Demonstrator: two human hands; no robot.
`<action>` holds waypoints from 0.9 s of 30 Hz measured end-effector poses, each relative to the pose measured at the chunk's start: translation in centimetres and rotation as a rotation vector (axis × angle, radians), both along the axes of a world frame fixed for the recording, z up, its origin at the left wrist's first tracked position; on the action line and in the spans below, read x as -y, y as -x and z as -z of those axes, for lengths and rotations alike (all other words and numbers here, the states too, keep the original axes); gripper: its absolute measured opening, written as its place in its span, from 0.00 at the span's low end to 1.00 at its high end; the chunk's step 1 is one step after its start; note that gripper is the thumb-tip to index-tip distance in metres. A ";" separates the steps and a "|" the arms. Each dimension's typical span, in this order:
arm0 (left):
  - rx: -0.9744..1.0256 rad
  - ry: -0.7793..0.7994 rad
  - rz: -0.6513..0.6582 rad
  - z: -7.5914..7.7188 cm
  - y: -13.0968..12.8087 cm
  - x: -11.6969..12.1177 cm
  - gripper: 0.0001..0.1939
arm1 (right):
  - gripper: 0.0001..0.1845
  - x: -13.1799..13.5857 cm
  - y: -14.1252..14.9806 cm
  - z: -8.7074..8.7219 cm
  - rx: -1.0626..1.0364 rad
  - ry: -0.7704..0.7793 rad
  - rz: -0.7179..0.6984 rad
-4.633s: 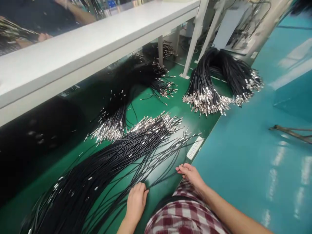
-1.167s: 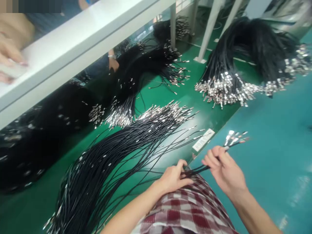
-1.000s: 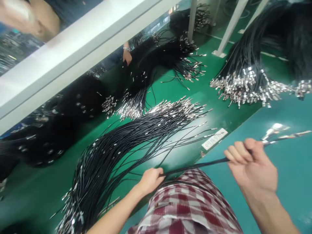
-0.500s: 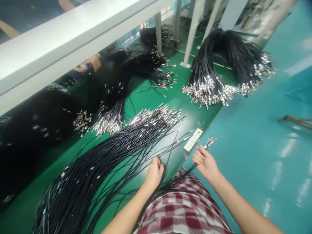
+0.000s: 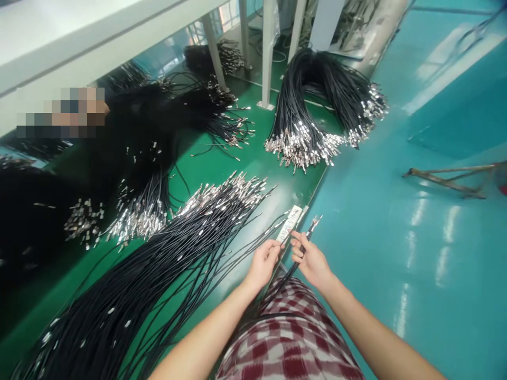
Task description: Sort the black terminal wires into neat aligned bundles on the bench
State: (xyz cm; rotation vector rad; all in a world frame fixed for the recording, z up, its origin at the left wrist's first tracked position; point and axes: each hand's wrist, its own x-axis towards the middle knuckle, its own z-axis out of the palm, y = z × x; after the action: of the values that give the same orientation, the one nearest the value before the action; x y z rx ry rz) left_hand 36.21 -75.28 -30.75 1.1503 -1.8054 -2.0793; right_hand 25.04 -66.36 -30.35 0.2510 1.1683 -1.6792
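Observation:
My right hand [image 5: 312,262] is closed round a small bundle of black cables [image 5: 310,232] with metal terminals sticking out above the fingers. Its index finger reaches toward my other hand. Close beside it, my left hand [image 5: 263,264] has thumb and fingertips pinched together at the lower end of a white label strip [image 5: 291,221] on the table edge. Whatever lies in that pinch is too small to make out. To the left, a large pile of black cables [image 5: 158,264] stretches across the green table, terminals toward the back. A few loose cables run from it toward my left hand.
A folded heap of black cables [image 5: 293,100] hangs over the table's far right end. More dark cable bundles [image 5: 154,195] lie behind. Along the back runs a white shelf rail [image 5: 119,47] on posts. The green table [image 5: 253,158] ends at right above blue floor [image 5: 368,237].
My right hand has come left with the cable bundle, and my left hand has moved right and up, so the two are now close together. The view has swung to the right.

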 end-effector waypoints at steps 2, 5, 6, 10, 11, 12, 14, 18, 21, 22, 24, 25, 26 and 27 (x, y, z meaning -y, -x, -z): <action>-0.073 -0.023 -0.026 -1.0 -0.5 -1.1 0.18 | 0.20 0.3 -0.3 -0.7 -0.033 0.039 -0.020; -0.011 0.119 0.018 -2.1 -1.0 -3.0 0.13 | 0.20 0.5 -0.8 -1.4 -0.124 0.022 -0.026; 0.014 0.180 0.070 -2.3 -1.1 -3.4 0.12 | 0.20 0.4 -1.0 -1.5 -0.151 0.005 -0.013; 0.113 0.470 0.268 -1.6 -2.1 -2.6 0.12 | 0.23 -0.8 -1.4 -0.8 -0.067 0.018 0.084; 0.184 0.578 0.276 -0.9 -2.5 -1.7 0.10 | 0.23 -1.2 -1.3 -0.5 -0.019 0.015 0.116; 0.273 0.686 0.282 -0.2 -2.9 -0.7 0.08 | 0.23 -1.5 -1.2 -0.1 0.021 0.001 0.144; 0.452 0.856 0.321 1.5 -3.7 1.4 0.05 | 0.23 -2.0 -0.8 0.6 0.066 -0.034 0.170; 0.520 0.978 0.417 3.3 -4.4 3.4 0.07 | 0.23 -1.7 -0.3 1.2 0.131 -0.036 0.131; 0.398 0.925 0.259 2.1 -4.9 2.6 0.03 | 0.22 -1.0 -0.3 0.8 0.129 -0.045 0.100; 0.345 0.862 0.199 1.4 -5.2 2.1 0.02 | 0.22 -0.8 -0.3 0.5 0.109 -0.044 0.088; 0.246 0.715 0.109 -0.2 -5.9 0.9 0.02 | 0.23 -0.3 -0.5 -0.2 0.066 -0.032 0.066; 0.207 0.652 0.078 -1.0 -6.2 0.3 0.03 | 0.22 0.0 -0.6 -0.6 0.049 -0.019 0.058; 0.177 0.604 0.053 -1.6 -6.5 -0.2 0.03 | 0.21 0.2 -0.8 -1.0 0.035 -0.002 0.051; 0.157 0.567 0.030 -2.1 -6.7 -0.8 0.03 | 0.21 0.5 -0.9 -1.3 0.022 0.015 0.046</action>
State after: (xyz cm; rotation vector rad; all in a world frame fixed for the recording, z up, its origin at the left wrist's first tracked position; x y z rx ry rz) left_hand 42.96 -74.52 -28.62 1.1373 -2.2807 -1.3626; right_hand 25.92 -66.86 -29.02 0.2882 1.1408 -1.7200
